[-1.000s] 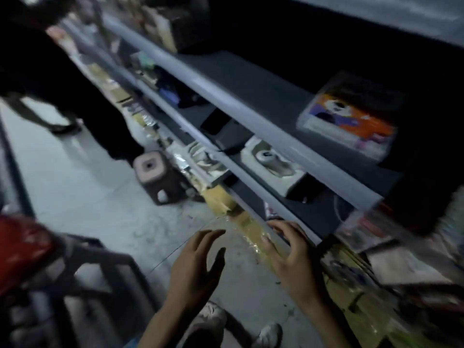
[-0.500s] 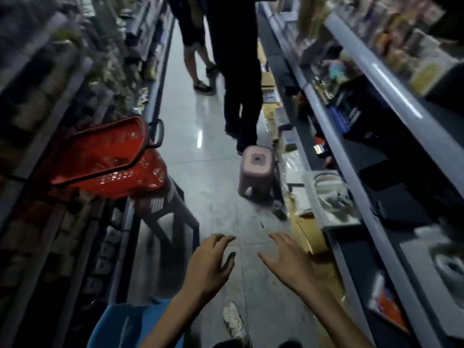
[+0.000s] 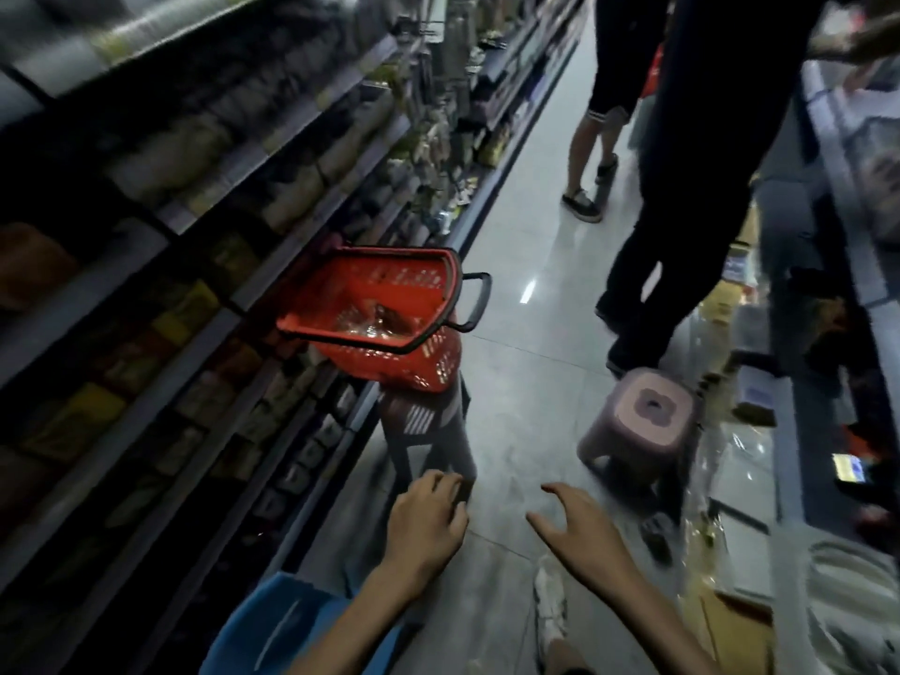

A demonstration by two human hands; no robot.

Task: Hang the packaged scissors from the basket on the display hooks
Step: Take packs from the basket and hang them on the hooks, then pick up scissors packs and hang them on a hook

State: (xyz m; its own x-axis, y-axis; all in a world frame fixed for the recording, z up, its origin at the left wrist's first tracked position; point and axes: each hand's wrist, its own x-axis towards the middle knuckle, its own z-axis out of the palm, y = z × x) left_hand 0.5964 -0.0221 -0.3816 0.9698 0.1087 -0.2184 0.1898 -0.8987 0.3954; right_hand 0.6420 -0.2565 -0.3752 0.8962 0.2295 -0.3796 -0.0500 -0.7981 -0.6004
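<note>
A red shopping basket [image 3: 440, 367] with black handles sits tilted on a dark stool [image 3: 428, 431] beside the left shelves. Shiny clear packages [image 3: 375, 321] lie inside it; I cannot make out scissors in the blur. My left hand [image 3: 428, 521] hovers low in front of the stool, fingers loosely curled and holding nothing. To its right, my right hand [image 3: 582, 533] is held out with spread fingers, also holding nothing. No display hooks are visible in this view.
Stocked shelves [image 3: 204, 246] line the left of the aisle, more shelving [image 3: 847, 265] the right. A pink stool [image 3: 643, 421] stands on the floor at right. Two people [image 3: 682, 187] stand further down the aisle. A blue seat [image 3: 272, 630] is under me.
The view has swung left from the right-hand shelves to the aisle and the basket. Both hands stay held out low with nothing in them; the left fingers have curled.
</note>
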